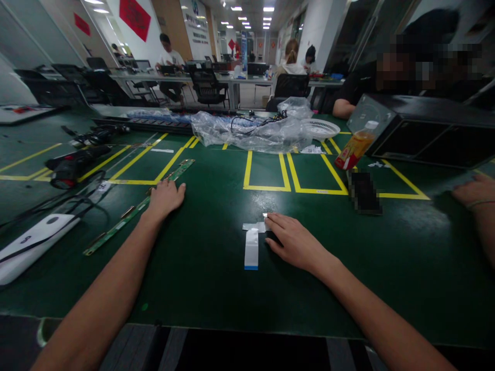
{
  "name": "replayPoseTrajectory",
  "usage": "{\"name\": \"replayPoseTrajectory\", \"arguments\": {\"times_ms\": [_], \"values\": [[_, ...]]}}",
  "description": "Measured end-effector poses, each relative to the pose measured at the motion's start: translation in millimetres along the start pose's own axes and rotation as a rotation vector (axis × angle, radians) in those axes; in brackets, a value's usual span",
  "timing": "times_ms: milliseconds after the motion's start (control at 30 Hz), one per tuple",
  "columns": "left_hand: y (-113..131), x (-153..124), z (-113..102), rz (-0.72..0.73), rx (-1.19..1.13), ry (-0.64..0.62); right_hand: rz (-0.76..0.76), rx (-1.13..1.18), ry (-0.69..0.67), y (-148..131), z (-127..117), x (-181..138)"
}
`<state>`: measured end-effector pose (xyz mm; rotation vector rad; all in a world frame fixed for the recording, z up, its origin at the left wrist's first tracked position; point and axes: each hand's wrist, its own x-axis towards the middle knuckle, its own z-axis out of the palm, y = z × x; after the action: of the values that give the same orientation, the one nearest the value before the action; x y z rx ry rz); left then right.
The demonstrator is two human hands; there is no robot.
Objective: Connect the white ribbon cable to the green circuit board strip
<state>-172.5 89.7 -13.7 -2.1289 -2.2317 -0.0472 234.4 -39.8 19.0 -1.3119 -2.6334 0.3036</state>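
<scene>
My left hand [165, 197] lies palm down on a long, narrow green circuit board strip [116, 226] that runs diagonally across the green table [201, 268]; the fingers rest flat on it. My right hand [296, 241] lies flat on the table with its fingers stretched out, fingertips touching the top end of a white flat ribbon cable [251, 247] with a blue tip. The cable forms a T shape just left of that hand. Neither hand grips anything.
Yellow tape rectangles [266, 175] mark the mat. Crumpled clear plastic bags with cables [251, 131], a white mesh dish [320, 128], an orange drink bottle [353, 147], a black box [436, 131] and a dark phone [364, 191] lie beyond. Tools and cables [73, 165] sit left. Another person's hand [475, 190] rests at the right.
</scene>
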Motion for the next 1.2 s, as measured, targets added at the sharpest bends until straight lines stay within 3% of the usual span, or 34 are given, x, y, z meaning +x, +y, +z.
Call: {"name": "replayPoseTrajectory", "arguments": {"times_ms": [100,233,367,500,833,1200], "values": [[55,-16,0,0.088,-0.033,-0.035,0.002,-0.004,-0.007,-2,2,-1],[137,-58,-9,0.523,-0.16,-0.127,-0.017,-0.018,-0.012,-8,4,-2],[177,-94,-20,0.755,-0.244,-0.2,-0.004,-0.035,-0.027,-13,5,-2],[178,-103,-25,0.821,-0.284,-0.241,0.001,-0.034,-0.026,-17,5,-2],[173,-99,-25,0.83,-0.285,-0.244,0.113,-0.067,-0.014,-30,11,1],[167,-93,-30,0.9,-0.287,-0.263,0.058,0.013,0.004,-16,14,0]]}}
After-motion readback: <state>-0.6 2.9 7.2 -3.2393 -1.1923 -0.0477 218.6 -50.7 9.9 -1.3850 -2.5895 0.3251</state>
